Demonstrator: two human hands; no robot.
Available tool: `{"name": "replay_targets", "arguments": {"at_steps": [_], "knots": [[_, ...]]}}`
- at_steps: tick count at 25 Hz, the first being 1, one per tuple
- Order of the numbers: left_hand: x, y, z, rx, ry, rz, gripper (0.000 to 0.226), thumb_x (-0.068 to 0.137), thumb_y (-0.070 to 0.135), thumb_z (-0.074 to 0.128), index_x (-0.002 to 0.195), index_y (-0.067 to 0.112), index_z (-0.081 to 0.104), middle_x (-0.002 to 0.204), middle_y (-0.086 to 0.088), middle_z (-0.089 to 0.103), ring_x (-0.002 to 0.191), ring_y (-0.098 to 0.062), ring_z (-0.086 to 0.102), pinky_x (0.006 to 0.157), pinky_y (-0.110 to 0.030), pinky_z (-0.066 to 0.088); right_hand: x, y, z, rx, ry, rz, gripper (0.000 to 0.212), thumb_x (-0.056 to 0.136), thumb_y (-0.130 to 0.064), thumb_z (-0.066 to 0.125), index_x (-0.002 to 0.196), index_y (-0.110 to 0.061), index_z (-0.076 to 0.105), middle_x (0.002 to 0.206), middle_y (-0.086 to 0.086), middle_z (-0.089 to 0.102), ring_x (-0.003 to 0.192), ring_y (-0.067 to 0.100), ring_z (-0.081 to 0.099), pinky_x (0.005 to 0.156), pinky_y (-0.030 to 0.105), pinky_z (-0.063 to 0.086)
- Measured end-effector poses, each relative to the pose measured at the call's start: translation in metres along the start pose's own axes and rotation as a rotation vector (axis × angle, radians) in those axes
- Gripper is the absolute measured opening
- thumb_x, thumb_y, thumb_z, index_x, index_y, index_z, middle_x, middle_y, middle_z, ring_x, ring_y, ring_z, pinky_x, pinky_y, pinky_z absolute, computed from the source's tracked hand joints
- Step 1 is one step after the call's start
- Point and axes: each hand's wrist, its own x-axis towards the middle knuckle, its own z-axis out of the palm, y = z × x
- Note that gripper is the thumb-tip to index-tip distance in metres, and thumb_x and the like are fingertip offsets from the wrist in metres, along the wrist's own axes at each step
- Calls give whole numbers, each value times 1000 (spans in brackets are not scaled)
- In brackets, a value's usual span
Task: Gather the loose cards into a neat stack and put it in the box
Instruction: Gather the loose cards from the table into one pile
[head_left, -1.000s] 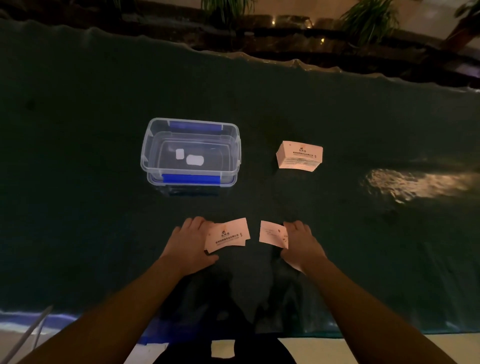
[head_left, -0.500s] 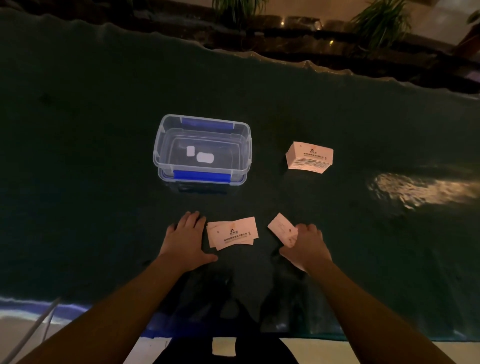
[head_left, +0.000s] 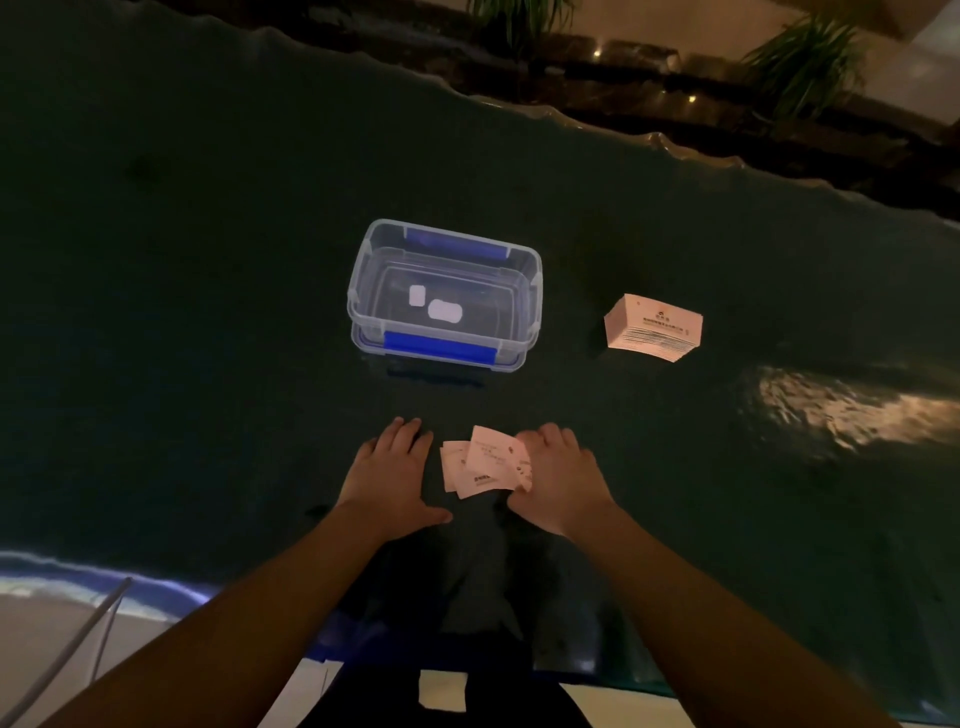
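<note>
A few loose pale cards (head_left: 480, 463) lie overlapped on the dark cloth between my hands. My left hand (head_left: 387, 474) rests flat on the cloth just left of them, fingers spread, holding nothing. My right hand (head_left: 558, 475) presses against the cards' right side and holds one tilted card on top of the others. A clear plastic box (head_left: 363, 291) with blue clips stands open behind the cards. A thick stack of cards (head_left: 652, 327) sits to the right of the box.
Dark green cloth (head_left: 208, 260) covers the whole table. Its near edge runs just below my forearms. Plants and a dark ledge (head_left: 675, 93) stand beyond the far edge. A bright reflection (head_left: 841, 410) shows on the cloth at right.
My right hand has slid left with its card and brought it onto the other loose cards. My left hand has let go of them and now lies flat beside them.
</note>
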Motion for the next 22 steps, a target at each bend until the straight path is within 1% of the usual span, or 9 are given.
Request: {"name": "replay_targets", "arguments": {"at_steps": [7, 9, 11, 15, 19, 22], "knots": [[2, -3, 0, -7, -2, 2, 123, 75, 77, 71, 167, 21, 11, 176, -6, 7, 162, -28, 4, 128, -54, 17, 13, -22, 5, -63, -22, -75, 85, 86, -42, 74, 159, -23, 35, 155, 8, 41, 142, 29, 40, 116, 51, 41], [3, -2, -2, -17, 1, -1, 122, 74, 76, 71, 166, 21, 13, 176, -6, 10, 161, -29, 7, 127, -55, 18, 14, -21, 4, -52, -21, -68, 87, 86, -45, 75, 160, -24, 34, 158, 8, 39, 144, 29, 39, 118, 52, 40], [4, -1, -5, -34, 24, -4, 119, 74, 75, 73, 165, 22, 18, 173, -6, 17, 159, -29, 15, 126, -55, 23, 12, -16, 4, -9, -15, -48, 87, 85, -47, 75, 159, -26, 35, 157, 6, 39, 145, 27, 38, 118, 52, 40], [9, 2, -12, -124, 64, -3, 115, 72, 73, 76, 162, 21, 27, 165, -5, 32, 151, -27, 29, 123, -48, 32, 6, -1, 7, 206, 30, 57, 79, 87, -45, 75, 155, -23, 40, 152, 4, 42, 141, 24, 41, 113, 48, 48], [11, 10, -11, -362, 25, -78, 115, 71, 69, 80, 161, 20, 29, 164, -6, 34, 151, -28, 31, 121, -49, 34, 4, 9, 18, 455, 80, 229, 74, 89, -41, 76, 152, -21, 44, 149, 4, 45, 138, 25, 48, 111, 46, 50], [10, 16, -9, -491, 44, -138, 108, 74, 63, 82, 160, 18, 34, 161, -8, 39, 148, -27, 38, 119, -47, 37, 5, 13, 25, 587, 85, 311, 73, 90, -39, 78, 152, -18, 47, 147, 5, 50, 131, 25, 56, 107, 43, 53]]}}
